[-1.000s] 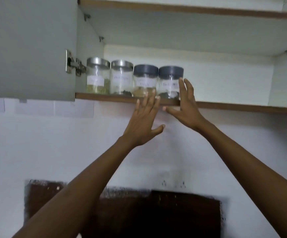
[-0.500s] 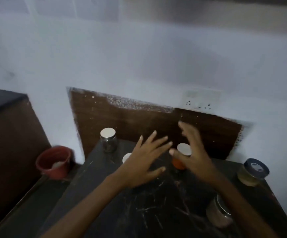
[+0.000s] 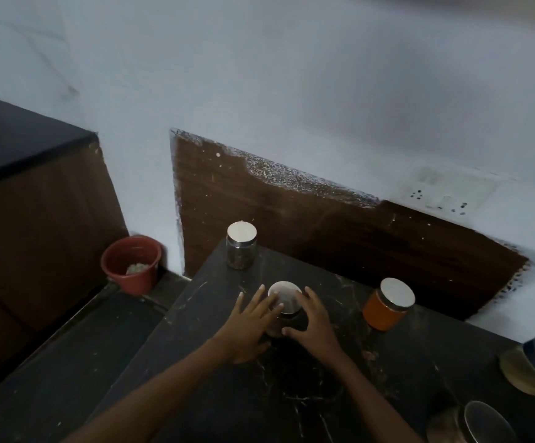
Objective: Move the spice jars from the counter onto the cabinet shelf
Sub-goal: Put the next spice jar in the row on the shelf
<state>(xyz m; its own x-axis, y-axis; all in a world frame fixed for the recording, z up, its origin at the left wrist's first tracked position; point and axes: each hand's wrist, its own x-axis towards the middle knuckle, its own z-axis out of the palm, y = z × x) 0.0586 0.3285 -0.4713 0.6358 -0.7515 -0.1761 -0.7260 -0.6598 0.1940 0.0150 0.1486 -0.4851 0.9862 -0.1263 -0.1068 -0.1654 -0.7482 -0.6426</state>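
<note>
On the dark marble counter (image 3: 227,398) stands a glass jar with a silver lid (image 3: 287,298), and both my hands are at it. My left hand (image 3: 248,329) lies against its left side with fingers fairly straight, one fingertip over the lid. My right hand (image 3: 315,327) curls round its right side, thumb at the front. A dark-filled jar with a silver lid (image 3: 241,251) stands at the far corner. To the right stands an orange-filled jar (image 3: 387,306). The cabinet shelf is out of view.
A blue-lidded jar (image 3: 534,367) and another glass jar (image 3: 473,423) sit at the counter's right end. A red bucket (image 3: 131,263) stands on the lower ledge left of the counter, beside a dark brown unit (image 3: 29,193). A wall socket (image 3: 445,196) is behind.
The view dropped from the cabinet shelf to the counter. Both hands came down from the shelf and closed in on the middle jar with the silver lid.
</note>
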